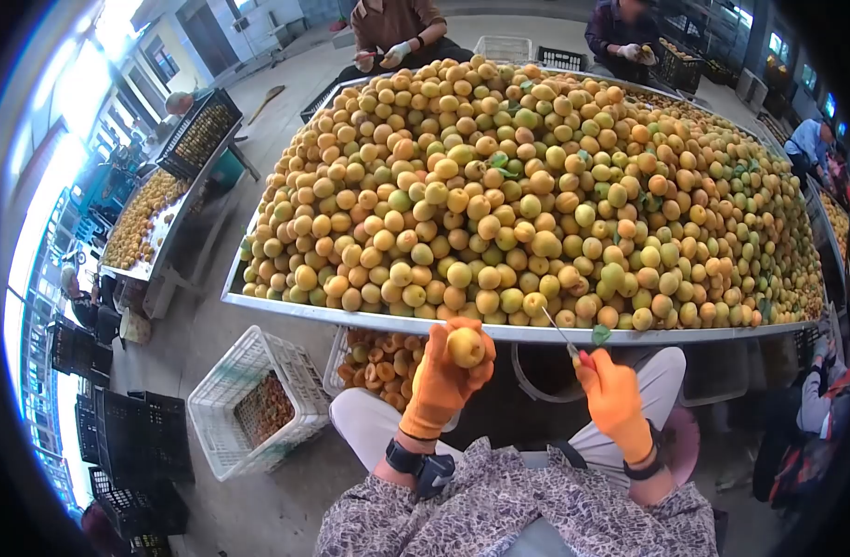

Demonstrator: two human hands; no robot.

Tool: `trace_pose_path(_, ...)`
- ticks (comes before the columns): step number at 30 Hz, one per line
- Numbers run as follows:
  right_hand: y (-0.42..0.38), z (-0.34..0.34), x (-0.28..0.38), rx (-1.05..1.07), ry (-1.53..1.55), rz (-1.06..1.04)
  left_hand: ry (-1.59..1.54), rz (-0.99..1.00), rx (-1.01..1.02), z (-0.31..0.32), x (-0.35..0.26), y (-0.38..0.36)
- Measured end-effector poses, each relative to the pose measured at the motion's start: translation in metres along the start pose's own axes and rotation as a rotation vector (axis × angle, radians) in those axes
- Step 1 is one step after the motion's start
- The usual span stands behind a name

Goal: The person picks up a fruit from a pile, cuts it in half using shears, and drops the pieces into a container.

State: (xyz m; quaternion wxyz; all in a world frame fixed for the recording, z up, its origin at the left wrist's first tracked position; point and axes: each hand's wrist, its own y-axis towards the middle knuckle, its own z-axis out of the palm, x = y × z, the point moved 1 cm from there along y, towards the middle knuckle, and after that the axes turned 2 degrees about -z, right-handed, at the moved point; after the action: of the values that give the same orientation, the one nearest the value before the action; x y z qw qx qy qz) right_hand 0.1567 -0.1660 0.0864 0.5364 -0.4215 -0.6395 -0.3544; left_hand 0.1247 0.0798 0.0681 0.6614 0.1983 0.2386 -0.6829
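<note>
My left hand (431,390), in an orange glove, is closed around a yellow apricot (466,348) just in front of the metal table rim (369,319). In my right hand (616,401), also orange-gloved, is a small knife (560,331); its thin blade points up and left over the rim, and its handle looks red. Blade and held apricot are apart. Beyond both hands rises a large heap of apricots (499,218) with a few green leaves among them. Below the rim, beside my left hand, a crate holds halved apricots (378,364).
A white plastic crate (209,395) with brown pits inside stands on the floor at left. Under the table is a dark round tub (541,376). Two people (402,28) (620,37) sit across the heap. Black crates (137,432) are stacked far left.
</note>
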Motion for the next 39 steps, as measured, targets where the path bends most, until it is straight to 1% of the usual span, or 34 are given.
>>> trace_pose_path(1, -0.006, -0.002, 0.009, 0.009, 0.095, 0.081, -0.104, -0.046, 0.066, 0.0, 0.003, 0.003)
trace_pose_path(2, -0.013, 0.006, 0.016, 0.02, 0.64, 0.373, -0.124, -0.056, 0.08, -0.001, 0.005, 0.003)
trace_pose_path(3, -0.021, 0.017, 0.028, 0.061, 0.252, 0.056, -0.123, -0.067, 0.079, 0.0, 0.011, 0.0)
trace_pose_path(5, -0.025, 0.034, 0.023, 0.173, 0.258, 0.054, -0.118, -0.027, 0.101, 0.016, 0.016, -0.002)
trace_pose_path(6, -0.023, 0.034, 0.027, 0.243, 0.218, 0.056, -0.084, -0.005, 0.187, 0.02, 0.018, -0.001)
trace_pose_path(7, -0.021, 0.033, 0.034, 0.32, 0.177, 0.063, -0.084, 0.0, 0.188, 0.025, 0.02, -0.001)
trace_pose_path(8, -0.019, 0.035, 0.039, 0.34, 0.212, 0.095, -0.014, 0.016, 0.191, 0.034, 0.019, -0.004)
trace_pose_path(9, -0.019, 0.036, 0.038, 0.346, 0.214, 0.094, 0.059, 0.031, 0.191, 0.042, 0.018, -0.007)
trace_pose_path(10, -0.019, 0.037, 0.036, 0.339, 0.195, 0.081, 0.055, 0.02, 0.155, 0.045, 0.02, -0.009)
trace_pose_path(15, -0.022, 0.036, 0.034, 0.324, 0.084, 0.001, 0.034, 0.024, 0.158, 0.058, 0.021, -0.015)
trace_pose_path(17, -0.026, 0.039, 0.031, 0.243, -0.011, -0.124, 0.033, 0.034, 0.15, 0.061, 0.02, -0.019)
trace_pose_path(19, -0.03, 0.04, 0.036, 0.232, -0.005, -0.148, 0.217, 0.031, 0.237, 0.061, 0.016, -0.024)
trace_pose_path(21, -0.032, 0.04, 0.037, 0.225, -0.005, -0.172, 0.192, 0.031, 0.249, 0.067, 0.007, -0.025)
trace_pose_path(23, -0.034, 0.04, 0.036, 0.225, -0.002, -0.16, 0.433, 0.0, 0.257, 0.072, -0.006, -0.028)
trace_pose_path(24, -0.033, 0.039, 0.038, 0.229, -0.007, -0.163, 0.493, -0.007, 0.264, 0.069, -0.01, -0.027)
trace_pose_path(25, -0.034, 0.038, 0.04, 0.253, -0.016, -0.12, 0.49, -0.004, 0.262, 0.068, -0.018, -0.026)
trace_pose_path(26, -0.034, 0.038, 0.041, 0.277, -0.024, -0.079, 0.705, -0.018, 0.345, 0.068, -0.027, -0.022)
trace_pose_path(27, -0.037, 0.041, 0.033, 0.279, -0.025, -0.079, 0.921, -0.032, 0.428, 0.068, -0.034, -0.018)
trace_pose_path(28, -0.04, 0.046, 0.019, 0.267, 0.018, -0.099, 0.874, -0.113, 0.418, 0.07, -0.037, -0.015)
trace_pose_path(29, -0.041, 0.049, 0.011, 0.255, 0.058, -0.128, 0.88, -0.101, 0.423, 0.07, -0.031, -0.015)
trace_pose_path(30, -0.04, 0.052, 0.011, 0.257, 0.053, -0.143, 0.613, -0.086, 0.39, 0.07, -0.016, -0.018)
trace_pose_path(31, -0.037, 0.058, 0.014, 0.189, 0.109, -0.227, 0.347, -0.071, 0.359, 0.071, -0.003, -0.021)
trace_pose_path(32, -0.035, 0.06, 0.015, 0.118, 0.166, -0.309, 0.175, -0.157, 0.282, 0.084, 0.002, -0.03)
trace_pose_path(33, -0.033, 0.06, 0.012, 0.117, 0.16, -0.319, 0.177, -0.149, 0.283, 0.086, 0.004, -0.035)
trace_pose_path(35, -0.033, 0.057, 0.01, 0.111, 0.097, -0.432, 0.308, -0.061, 0.221, 0.091, 0.001, -0.04)
trace_pose_path(36, -0.033, 0.055, 0.022, 0.144, 0.116, -0.388, 0.296, -0.054, 0.217, 0.09, -0.004, -0.04)
trace_pose_path(38, -0.034, 0.05, 0.018, 0.178, 0.064, -0.386, 0.721, 0.081, 0.4, 0.092, -0.026, -0.031)
trace_pose_path(39, -0.034, 0.049, 0.017, 0.197, 0.024, -0.384, 0.719, 0.086, 0.392, 0.091, -0.034, -0.027)
